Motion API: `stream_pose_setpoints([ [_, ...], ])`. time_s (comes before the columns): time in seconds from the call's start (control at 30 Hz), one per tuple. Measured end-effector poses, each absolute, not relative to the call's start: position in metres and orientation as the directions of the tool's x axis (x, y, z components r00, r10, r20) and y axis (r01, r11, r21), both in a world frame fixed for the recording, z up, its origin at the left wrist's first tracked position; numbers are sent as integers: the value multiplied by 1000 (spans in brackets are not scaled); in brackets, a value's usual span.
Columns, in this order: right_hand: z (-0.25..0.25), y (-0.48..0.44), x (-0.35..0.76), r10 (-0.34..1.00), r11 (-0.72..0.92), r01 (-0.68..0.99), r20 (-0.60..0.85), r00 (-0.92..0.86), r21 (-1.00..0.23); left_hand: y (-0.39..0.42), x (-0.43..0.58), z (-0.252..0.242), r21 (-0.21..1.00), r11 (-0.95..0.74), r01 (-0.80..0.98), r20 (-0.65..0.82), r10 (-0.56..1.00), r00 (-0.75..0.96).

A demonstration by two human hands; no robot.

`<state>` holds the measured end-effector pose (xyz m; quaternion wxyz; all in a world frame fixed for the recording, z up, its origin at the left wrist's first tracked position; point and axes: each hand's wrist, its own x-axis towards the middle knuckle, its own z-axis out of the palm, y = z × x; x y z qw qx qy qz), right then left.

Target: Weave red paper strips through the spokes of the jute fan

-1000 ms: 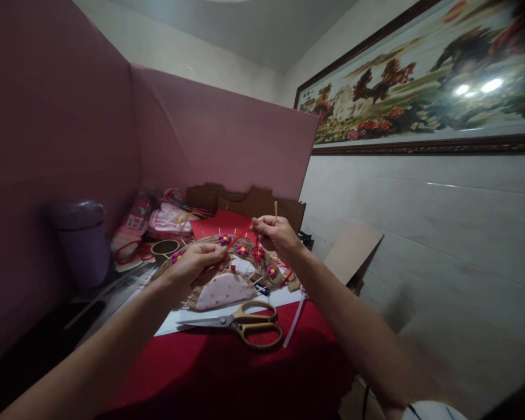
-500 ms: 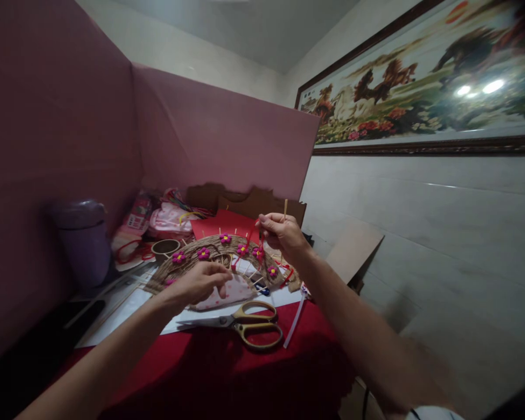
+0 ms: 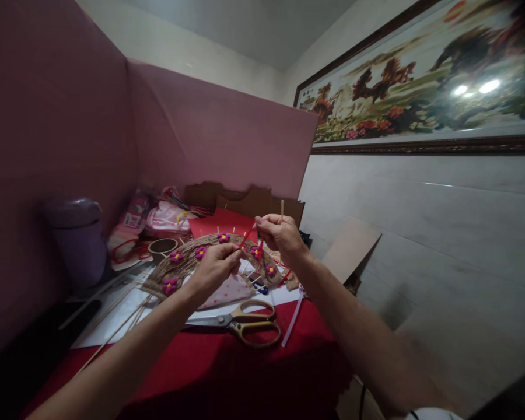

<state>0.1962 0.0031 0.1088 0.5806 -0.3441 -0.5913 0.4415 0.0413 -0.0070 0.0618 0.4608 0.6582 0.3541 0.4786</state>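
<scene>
My right hand (image 3: 282, 236) is closed, pinching a piece of red yarn (image 3: 247, 235), and a thin wooden stick (image 3: 282, 209) rises from behind its fingers. Lower and to the left, my left hand (image 3: 219, 265) grips the yarn's other end between thumb and fingers. Under both hands lies an arched piece of woven brown twine (image 3: 157, 274) on wooden sticks, dotted with magenta flowers that have yellow centres. A pale pink dotted cloth (image 3: 227, 293) fills part of its inner curve, partly covered by my left hand. Scissors (image 3: 254, 326) with tan handles rest in front.
A lilac lidded cup (image 3: 81, 245) stands at the left, near pink packages (image 3: 135, 219) and a roll of tape (image 3: 163, 247). Red paper (image 3: 201, 226) and torn cardboard (image 3: 254, 199) sit behind. Loose sticks (image 3: 114, 335) lie at the left. A white strip (image 3: 292, 321) lies right of the scissors.
My left hand has moved up and right and taken hold of the red yarn, which now stretches between both hands. My right hand keeps its pinch, nearly in place.
</scene>
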Motion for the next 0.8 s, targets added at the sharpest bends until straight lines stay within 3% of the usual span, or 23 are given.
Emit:
stream_pose_setpoints([
  [0.13, 109, 9, 206, 932, 350, -165, 361, -40, -922, -9, 26, 42, 991, -129, 23, 111, 921, 373],
  [0.33, 105, 13, 210, 941, 323, -201, 337, -36, -925, -1, 13, 26, 960, -153, 236, 21, 875, 484],
  [0.43, 105, 13, 209, 944, 311, -184, 325, -54, -933, 1, 13, 33, 899, -279, 338, 124, 902, 414],
  [0.53, 105, 12, 206, 944, 307, -170, 322, -68, -936, 2, 21, 45, 896, -357, 264, 293, 923, 251],
  [0.67, 105, 11, 200, 940, 316, -163, 332, -79, -935, 5, 42, 54, 878, -450, 165, 404, 880, 248],
  [0.8, 104, 12, 197, 935, 325, -163, 342, -92, -932, 12, 54, 49, 892, -436, 118, 388, 874, 292],
])
